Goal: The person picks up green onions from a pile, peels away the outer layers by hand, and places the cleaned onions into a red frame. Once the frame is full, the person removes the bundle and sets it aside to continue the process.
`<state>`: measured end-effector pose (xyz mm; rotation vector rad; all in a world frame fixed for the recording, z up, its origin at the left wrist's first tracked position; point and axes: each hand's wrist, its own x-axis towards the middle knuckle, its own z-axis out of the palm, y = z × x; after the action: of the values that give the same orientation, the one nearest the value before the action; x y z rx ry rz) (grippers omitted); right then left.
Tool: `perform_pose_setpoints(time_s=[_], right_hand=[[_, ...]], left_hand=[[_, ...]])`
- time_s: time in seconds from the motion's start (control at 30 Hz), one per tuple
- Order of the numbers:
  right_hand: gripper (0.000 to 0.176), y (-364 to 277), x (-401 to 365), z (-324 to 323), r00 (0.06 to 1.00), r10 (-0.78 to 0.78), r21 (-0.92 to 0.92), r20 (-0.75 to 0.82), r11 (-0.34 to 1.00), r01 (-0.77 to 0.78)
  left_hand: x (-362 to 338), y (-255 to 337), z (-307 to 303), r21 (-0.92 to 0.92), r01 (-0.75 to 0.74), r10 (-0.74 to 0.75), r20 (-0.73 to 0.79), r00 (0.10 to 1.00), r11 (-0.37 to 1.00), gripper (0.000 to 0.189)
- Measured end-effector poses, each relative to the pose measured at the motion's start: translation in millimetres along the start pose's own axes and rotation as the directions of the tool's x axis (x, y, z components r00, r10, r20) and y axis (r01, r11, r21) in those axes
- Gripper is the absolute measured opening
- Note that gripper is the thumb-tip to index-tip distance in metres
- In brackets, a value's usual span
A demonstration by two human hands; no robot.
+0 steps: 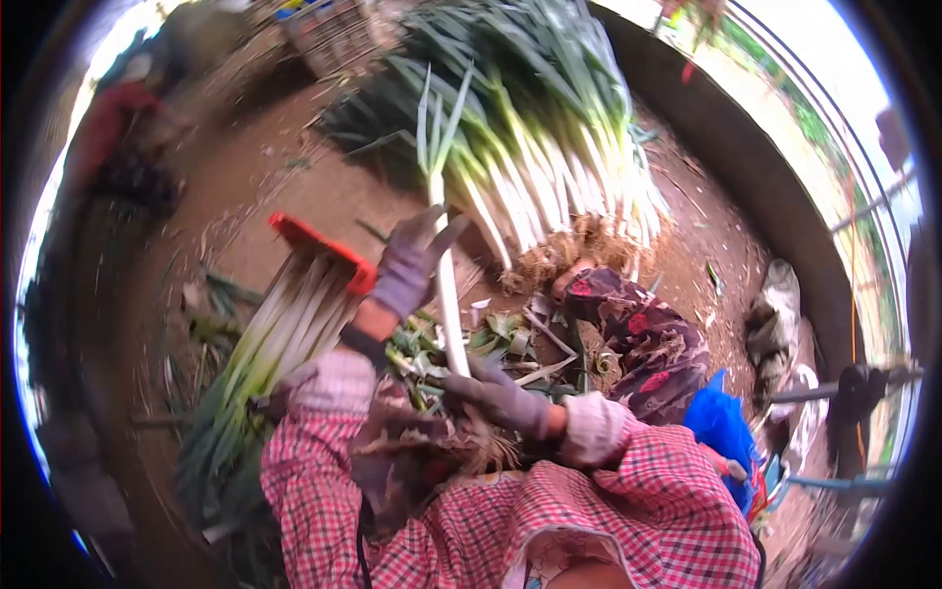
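Observation:
A long leek [449, 294] stands almost upright before me, green leaves at the top and shaggy roots at the bottom. My gloved left hand [410, 260] is closed around its upper stalk, just below the leaves. Lower down, my gloved right hand [500, 398] grips the white end above the roots [488, 447]. A large pile of leeks [549, 162] lies beyond my hands, roots toward me. To the left, a row of trimmed-looking leeks [285, 329] rests with its white ends against an orange-red edge [324, 253].
Leaf scraps [500, 339] cover the ground between my legs. A crate [329, 34] stands at the back. Another person [123, 137] is at the far left, blurred. On the right are a low wall [726, 137], a blue bag [724, 422] and a pale sack [775, 314].

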<state>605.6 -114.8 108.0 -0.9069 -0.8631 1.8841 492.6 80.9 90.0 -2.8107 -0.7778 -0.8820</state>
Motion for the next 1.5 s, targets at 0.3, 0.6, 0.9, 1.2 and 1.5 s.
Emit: perform_pose_setpoints(time_s=[0.3, 0.6, 0.9, 1.2, 1.5], right_hand=[[0.056, -80, -87, 22, 0.904, 0.352, -0.294, 0.243, 0.915, -0.277], [0.043, -78, 154, 33, 0.641, -0.314, -0.714, 0.7, -0.336, 0.615], [0.038, 59, 383, 110, 0.884, -0.118, -0.801, 0.453, -0.489, 0.345], [0.029, 136, 418, 77, 0.996, -0.075, -0.993, 0.052, -0.11, 0.043], [0.03, 86, 273, 71, 0.703, -0.42, -0.76, 0.574, 0.046, 0.648]], left_hand=[[-67, -86, -96, 0.16, 0.239, -0.155, -0.413, 0.897, 0.958, 0.02], [-217, -90, -355, 0.807, 0.498, -0.531, -0.283, 0.799, 0.319, 0.028], [-418, -125, -298, 0.602, 0.734, -0.911, -0.026, 0.412, 0.315, 0.042], [-569, -168, -176, 0.732, 0.398, -0.793, 0.314, 0.522, 0.552, 0.032], [-483, -185, -195, 0.573, 0.785, -0.964, 0.238, 0.117, 0.236, 0.03]])
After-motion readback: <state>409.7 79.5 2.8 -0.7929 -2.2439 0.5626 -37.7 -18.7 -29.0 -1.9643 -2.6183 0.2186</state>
